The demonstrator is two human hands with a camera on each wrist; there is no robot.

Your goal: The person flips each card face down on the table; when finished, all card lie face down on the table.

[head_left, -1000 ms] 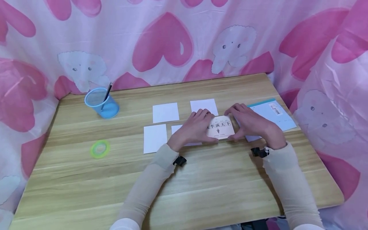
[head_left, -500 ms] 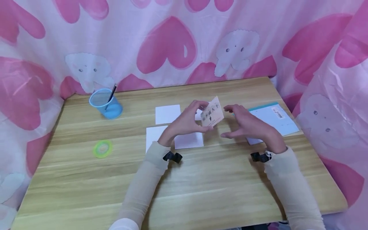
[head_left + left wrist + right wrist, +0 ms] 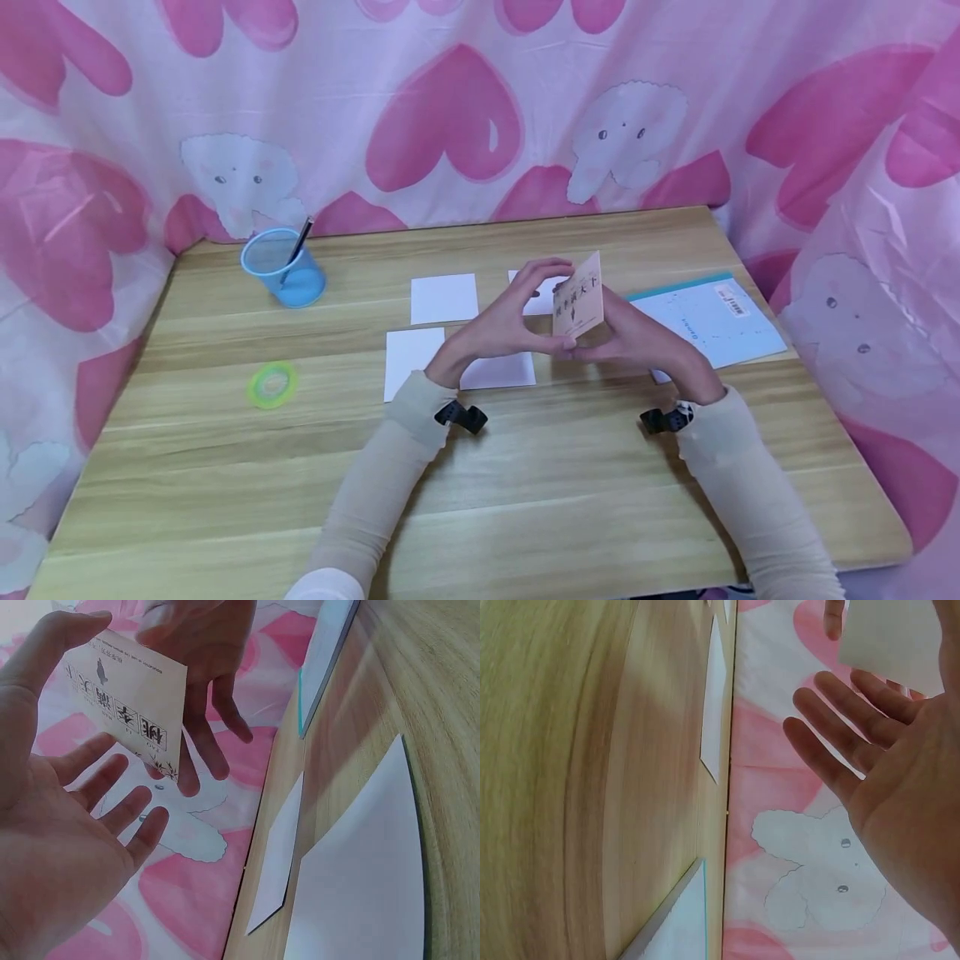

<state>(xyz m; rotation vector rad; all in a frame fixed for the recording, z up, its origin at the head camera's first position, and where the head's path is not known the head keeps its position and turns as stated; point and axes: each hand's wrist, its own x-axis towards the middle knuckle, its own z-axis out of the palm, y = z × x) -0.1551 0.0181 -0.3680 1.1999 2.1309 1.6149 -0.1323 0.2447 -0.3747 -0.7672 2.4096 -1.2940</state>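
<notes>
A small printed card [image 3: 579, 298], with a row of black characters on its pale face, stands tilted above the table. My left hand [image 3: 504, 321] holds it by its left side, thumb low and index finger high. Behind the card, my right hand [image 3: 637, 333] takes hold too, its thumb at the lower edge; its other fingers spread fairly straight in the right wrist view. The card's plain back [image 3: 892, 645] shows there, while the right thumb is out of that view. Below lie several blank white cards [image 3: 444, 298], partly covered by the left hand.
A light blue notebook [image 3: 712, 321] lies right of my right hand. Far left stands a blue mesh cup [image 3: 288, 271] with a pen [image 3: 300, 240] in it. A yellow-green tape roll [image 3: 272, 385] lies in front of the cup. A pink curtain [image 3: 450, 125] hangs behind the table.
The printed card has been lifted off the table and tilted up in the left hand. My right hand came away from it, then closed in again behind it.
</notes>
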